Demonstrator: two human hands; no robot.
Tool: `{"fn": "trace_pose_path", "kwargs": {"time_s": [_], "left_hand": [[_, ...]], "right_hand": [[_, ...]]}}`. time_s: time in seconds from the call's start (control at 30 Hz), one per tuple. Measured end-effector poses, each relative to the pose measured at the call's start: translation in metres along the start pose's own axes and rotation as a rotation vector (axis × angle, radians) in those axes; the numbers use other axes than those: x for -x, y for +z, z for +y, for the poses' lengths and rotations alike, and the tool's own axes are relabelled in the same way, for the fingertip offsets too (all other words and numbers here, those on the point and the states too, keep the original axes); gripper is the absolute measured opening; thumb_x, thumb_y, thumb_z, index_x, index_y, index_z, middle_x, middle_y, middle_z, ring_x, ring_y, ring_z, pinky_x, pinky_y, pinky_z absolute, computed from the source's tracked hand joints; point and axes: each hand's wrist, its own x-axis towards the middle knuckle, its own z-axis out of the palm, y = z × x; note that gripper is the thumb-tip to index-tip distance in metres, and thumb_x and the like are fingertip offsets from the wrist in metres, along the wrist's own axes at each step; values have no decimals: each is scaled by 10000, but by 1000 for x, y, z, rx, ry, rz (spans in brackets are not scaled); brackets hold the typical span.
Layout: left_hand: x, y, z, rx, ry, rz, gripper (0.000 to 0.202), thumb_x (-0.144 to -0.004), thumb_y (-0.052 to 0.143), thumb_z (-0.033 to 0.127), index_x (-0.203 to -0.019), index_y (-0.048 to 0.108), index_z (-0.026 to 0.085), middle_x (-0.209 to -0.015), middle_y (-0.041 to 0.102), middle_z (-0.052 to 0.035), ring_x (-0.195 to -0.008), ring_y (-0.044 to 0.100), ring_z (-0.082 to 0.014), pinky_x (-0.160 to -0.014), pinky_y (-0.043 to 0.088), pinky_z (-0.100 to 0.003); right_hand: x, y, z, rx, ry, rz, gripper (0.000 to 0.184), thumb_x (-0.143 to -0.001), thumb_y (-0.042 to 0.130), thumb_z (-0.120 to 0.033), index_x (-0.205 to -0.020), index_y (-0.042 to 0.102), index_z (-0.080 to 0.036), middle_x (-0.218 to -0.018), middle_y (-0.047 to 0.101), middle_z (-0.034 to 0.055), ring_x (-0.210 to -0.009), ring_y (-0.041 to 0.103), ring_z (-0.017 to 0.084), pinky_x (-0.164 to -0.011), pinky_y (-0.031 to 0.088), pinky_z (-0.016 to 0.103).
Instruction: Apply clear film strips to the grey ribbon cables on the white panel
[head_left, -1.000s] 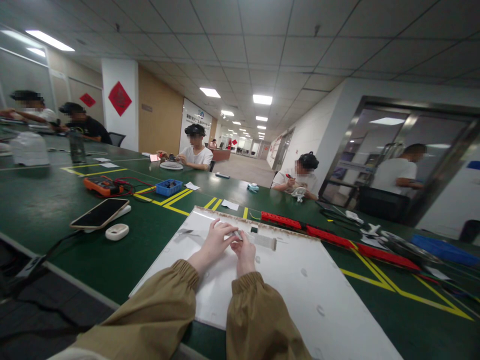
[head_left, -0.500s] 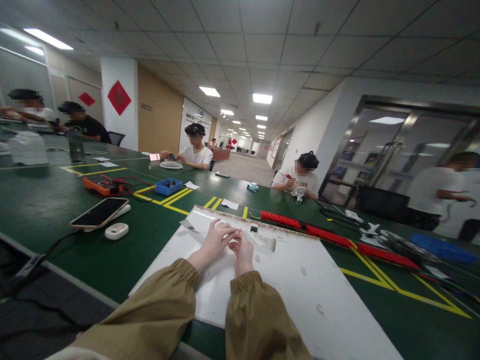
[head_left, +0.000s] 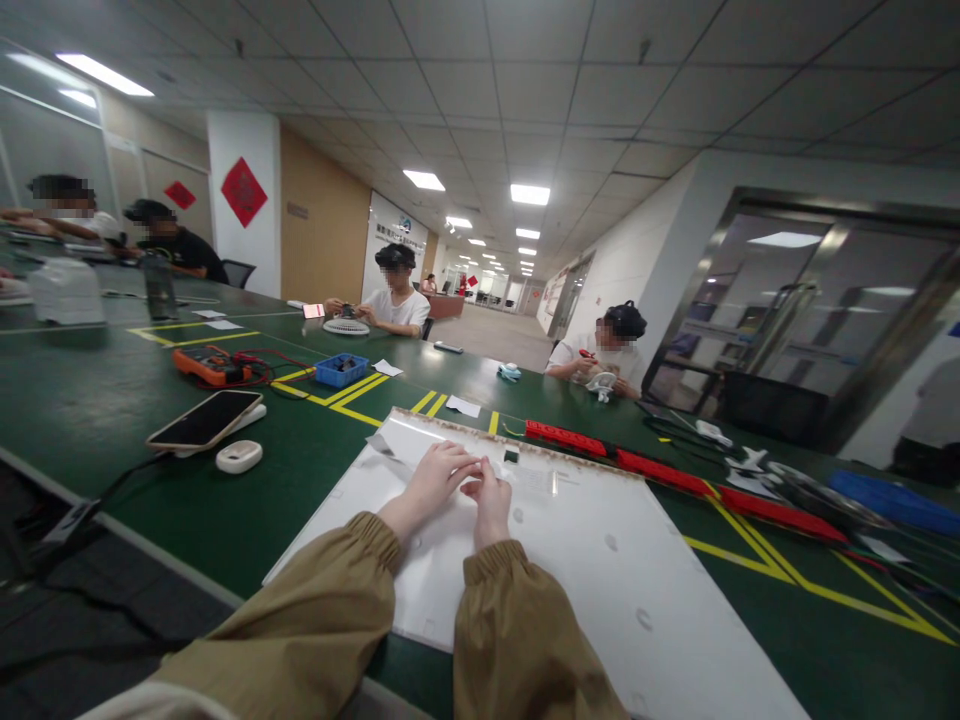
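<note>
A large white board (head_left: 570,590) lies in front of me, its far edge brown and rough. Over its far part, both my hands are closed and meet at the fingertips. A thin clear plastic strip (head_left: 541,481) sticks out to the right of them, and a translucent end (head_left: 384,447) shows to the left; I cannot tell its exact kind. My left hand (head_left: 435,482) pinches it from the left with bent fingers. Close against it, my right hand (head_left: 489,502) pinches with thumb and fingers. My fingers hide the middle of the strip.
A red power strip (head_left: 660,472) runs behind the board. To the left lie a phone (head_left: 206,418), a white oval case (head_left: 239,457), an orange multimeter (head_left: 212,366) and a blue bin (head_left: 340,370). Co-workers sit across the green table (head_left: 300,500).
The clear strip's right part has tilted and catches the light differently. My hands stay nearly in place, fingertips together. The view has shifted slightly, and a person at far right has moved rightward.
</note>
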Motion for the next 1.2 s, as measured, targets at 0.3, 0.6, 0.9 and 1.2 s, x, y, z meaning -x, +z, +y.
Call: {"fn": "trace_pose_path", "kwargs": {"time_s": [0.3,0.6,0.9,1.2], "left_hand": [[0,0,4,25,-25,-45,343,-945,417,322,-781,680,177,-794,662,-52,-847,549,-194,-816,407,-318],[2,9,-4,91,-24,-24,292,-907,514,286,-1170,617,210,-1026,665,-67,-986,575,-203,-894,407,-334],[1,6,-2,82,-31,48,300,-833,615,221,-1132,637,218,-989,649,-56,-927,568,-196,-852,409,-325],[1,8,-4,88,-2,23,421,-741,613,76,-1139,623,212,-1032,630,-64,-972,553,-206,-879,429,-340]], "right_hand": [[3,0,-3,0,2,19,423,-653,693,-505,-539,582,-113,-426,560,20,-350,476,106,-411,393,230],[-3,-1,3,6,0,16,345,-695,662,-408,-524,571,-123,-411,525,-7,-348,466,99,-389,403,221],[-2,-2,4,93,-72,0,426,-640,711,-498,-490,551,-133,-383,527,14,-370,492,127,-388,403,231],[-14,-8,19,229,-208,5,433,-640,669,-517,-468,582,-129,-422,561,48,-439,526,164,-438,418,252]]}}
